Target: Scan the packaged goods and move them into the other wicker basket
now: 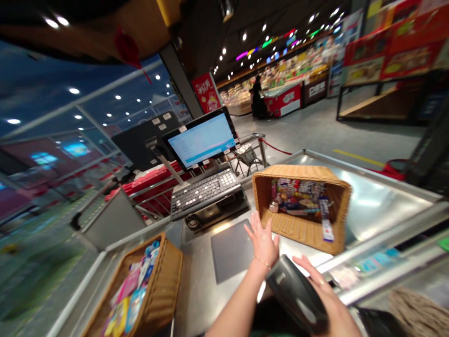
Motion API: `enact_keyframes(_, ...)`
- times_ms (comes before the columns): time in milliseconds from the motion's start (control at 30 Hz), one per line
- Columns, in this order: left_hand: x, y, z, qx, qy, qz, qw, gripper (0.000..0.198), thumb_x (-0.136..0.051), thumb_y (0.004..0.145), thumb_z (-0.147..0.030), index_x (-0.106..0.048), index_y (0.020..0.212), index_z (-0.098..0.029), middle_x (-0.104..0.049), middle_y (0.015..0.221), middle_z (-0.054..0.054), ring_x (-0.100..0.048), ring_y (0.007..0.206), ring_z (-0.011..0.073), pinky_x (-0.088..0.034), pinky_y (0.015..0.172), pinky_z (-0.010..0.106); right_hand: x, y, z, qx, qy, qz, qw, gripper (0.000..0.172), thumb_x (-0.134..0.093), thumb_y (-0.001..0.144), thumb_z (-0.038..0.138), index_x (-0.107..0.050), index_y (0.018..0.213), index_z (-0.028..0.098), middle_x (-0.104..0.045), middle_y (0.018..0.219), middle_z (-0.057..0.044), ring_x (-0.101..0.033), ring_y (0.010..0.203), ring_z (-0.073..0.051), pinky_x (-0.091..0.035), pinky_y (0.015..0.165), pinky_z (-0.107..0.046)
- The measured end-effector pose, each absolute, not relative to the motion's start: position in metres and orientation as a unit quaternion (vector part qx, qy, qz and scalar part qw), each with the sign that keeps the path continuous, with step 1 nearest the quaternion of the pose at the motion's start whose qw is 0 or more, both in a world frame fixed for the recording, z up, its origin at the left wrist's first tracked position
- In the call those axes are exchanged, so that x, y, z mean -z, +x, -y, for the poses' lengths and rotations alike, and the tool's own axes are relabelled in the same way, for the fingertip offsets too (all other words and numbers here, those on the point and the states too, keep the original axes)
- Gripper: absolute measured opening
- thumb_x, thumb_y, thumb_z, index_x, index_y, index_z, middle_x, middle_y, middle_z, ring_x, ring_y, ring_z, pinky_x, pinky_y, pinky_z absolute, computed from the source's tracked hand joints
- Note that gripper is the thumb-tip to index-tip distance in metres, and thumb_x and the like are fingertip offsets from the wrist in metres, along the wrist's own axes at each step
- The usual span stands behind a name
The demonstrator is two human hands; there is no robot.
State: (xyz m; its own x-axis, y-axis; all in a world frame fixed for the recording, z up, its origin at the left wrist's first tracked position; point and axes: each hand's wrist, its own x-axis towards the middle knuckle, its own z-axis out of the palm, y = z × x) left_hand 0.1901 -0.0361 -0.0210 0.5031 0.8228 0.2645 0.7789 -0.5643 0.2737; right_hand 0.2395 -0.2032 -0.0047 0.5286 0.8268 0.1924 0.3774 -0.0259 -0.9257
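My left hand reaches forward over the steel checkout counter, fingers spread and holding nothing, just short of a wicker basket filled with packaged goods. My right hand is wrapped around a dark handheld barcode scanner near the counter's front edge. A grey scanning pad lies just left of my left hand.
A second wicker basket with colourful packets sits at the lower left. A keyboard and a till monitor stand behind the pad. A person stands far off among shop displays. Red trolleys are parked beyond the counter.
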Motion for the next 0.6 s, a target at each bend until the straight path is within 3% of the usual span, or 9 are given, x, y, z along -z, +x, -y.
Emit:
enact_keyframes(200,0.027,0.213,0.044,-0.193,0.889,-0.407,0.078,0.056,-0.068,0.07,-0.021,-0.058,0.125,-0.02,-0.024,0.154,0.022,-0.019,0.141,0.0432,-0.019,0.105,0.072,-0.003,0.241,0.212,-0.138,-0.706,0.475,0.507,0.04,-0.049,0.079,0.033,-0.071,0.11,0.019,-0.057,0.133,-0.018,-0.043,0.134,-0.035,-0.045,0.104,-0.048)
enact_keyframes(367,0.035,0.231,0.051,-0.198,0.907,-0.363,0.083,0.056,-0.07,0.068,-0.025,-0.059,0.123,-0.023,-0.028,0.152,0.02,-0.024,0.139,0.0447,-0.023,0.103,0.073,-0.003,0.252,0.213,-0.155,-0.72,0.511,0.442,0.041,-0.05,0.082,0.029,-0.065,0.12,0.023,-0.055,0.138,-0.014,-0.048,0.131,-0.029,-0.044,0.106,-0.043)
enact_keyframes(500,0.046,0.243,0.061,-0.175,0.919,-0.343,0.085,0.059,-0.075,0.065,-0.028,-0.061,0.122,-0.024,-0.029,0.152,0.022,-0.025,0.138,0.0465,-0.022,0.103,0.076,0.003,0.256,0.215,-0.15,-0.719,0.502,0.456,0.042,-0.048,0.083,0.024,-0.063,0.122,0.02,-0.054,0.138,-0.015,-0.046,0.133,-0.029,-0.04,0.109,-0.047)
enact_keyframes(600,0.057,0.251,0.07,-0.162,0.928,-0.323,0.087,0.061,-0.076,0.065,-0.032,-0.06,0.124,-0.029,-0.029,0.153,0.017,-0.026,0.139,0.0436,-0.025,0.106,0.072,0.004,0.256,0.22,-0.162,-0.717,0.494,0.465,0.043,-0.051,0.082,0.023,-0.062,0.123,0.019,-0.049,0.142,-0.016,-0.041,0.136,-0.031,-0.039,0.109,-0.05)
